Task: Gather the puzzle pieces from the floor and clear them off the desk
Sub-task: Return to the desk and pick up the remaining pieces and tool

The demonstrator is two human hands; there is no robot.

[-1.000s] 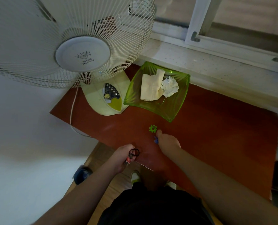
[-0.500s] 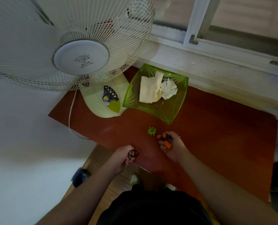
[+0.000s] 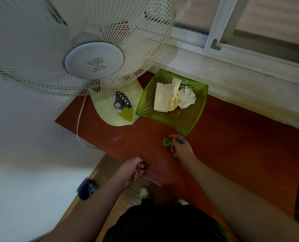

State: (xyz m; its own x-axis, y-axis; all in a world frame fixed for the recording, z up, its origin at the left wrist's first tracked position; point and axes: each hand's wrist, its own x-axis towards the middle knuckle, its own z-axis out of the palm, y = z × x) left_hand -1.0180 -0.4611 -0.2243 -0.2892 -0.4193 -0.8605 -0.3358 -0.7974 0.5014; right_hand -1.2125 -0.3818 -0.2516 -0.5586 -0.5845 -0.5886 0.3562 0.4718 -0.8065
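The green puzzle piece (image 3: 166, 142) lies flat on the red desk (image 3: 232, 137), just at the fingertips of my right hand (image 3: 180, 148) and near the front corner of the green dish (image 3: 194, 123). My right hand is curled, with a blue piece (image 3: 182, 141) tucked between finger and thumb, and its fingers reach down beside the green piece; whether they touch it I cannot tell. My left hand (image 3: 134, 171) is well apart from it, at the near edge of the desk, fingers closed round a black hair tie (image 3: 143, 165) and something small and red. The dish holds folded paper and a crumpled tissue, and the fan (image 3: 94, 60) stands beside it on the left
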